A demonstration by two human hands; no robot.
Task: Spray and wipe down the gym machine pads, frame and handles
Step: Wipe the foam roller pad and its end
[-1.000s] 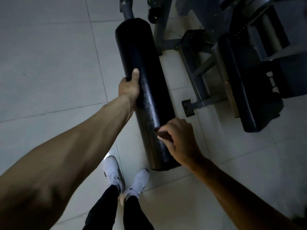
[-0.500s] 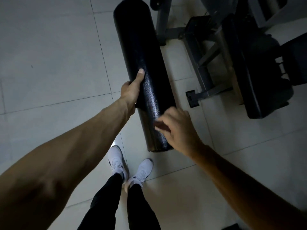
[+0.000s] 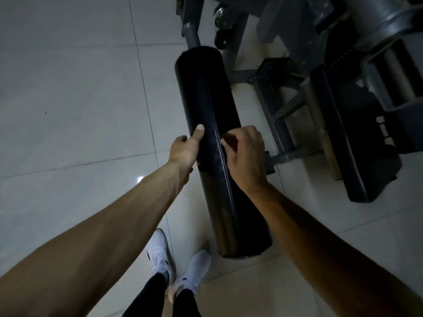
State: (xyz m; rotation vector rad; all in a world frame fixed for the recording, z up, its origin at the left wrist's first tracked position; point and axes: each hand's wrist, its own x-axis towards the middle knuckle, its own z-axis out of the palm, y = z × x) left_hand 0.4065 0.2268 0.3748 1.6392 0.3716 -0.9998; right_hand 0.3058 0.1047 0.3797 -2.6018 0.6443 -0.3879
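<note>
Gripping roller pad, left hand, fingers hidden

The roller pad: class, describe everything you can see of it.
The roller pad is a long black cylinder with a slightly shiny, vinyl-looking cover and a seam running lengthwise along its top. It seems raised off the tiled floor, with its near end free by the person's shoes and its far end meeting a grey tube. The left hand grips its left side, thumb on top. The right hand rests by the seam, fingers curled. No cloth shows.
</note>
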